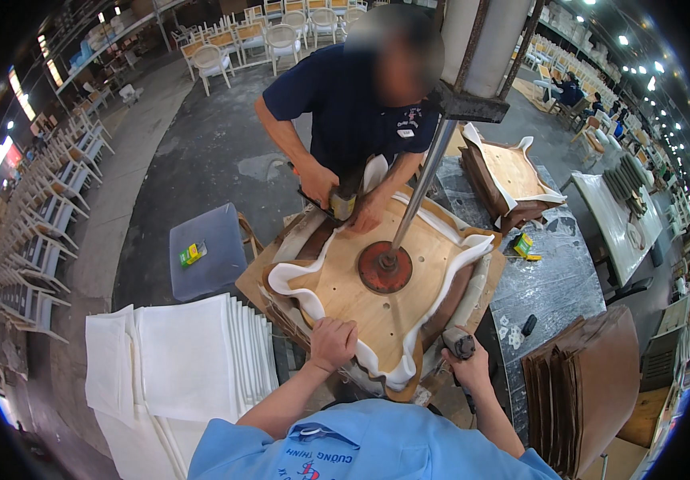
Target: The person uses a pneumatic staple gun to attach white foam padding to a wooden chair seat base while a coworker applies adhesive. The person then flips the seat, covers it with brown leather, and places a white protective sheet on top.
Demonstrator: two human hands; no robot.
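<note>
Left hand pinches soft white fabric (plywood seat board beneath); right hand grips staple gun.

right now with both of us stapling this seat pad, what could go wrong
1. Your left hand presses the white fabric right at the edge, close to the staple gun in your right hand; a slip could catch a finger.
2. The co-worker's hands work the far edge of the same wooden seat board; tugging the fabric might shift it under their tool.
</note>
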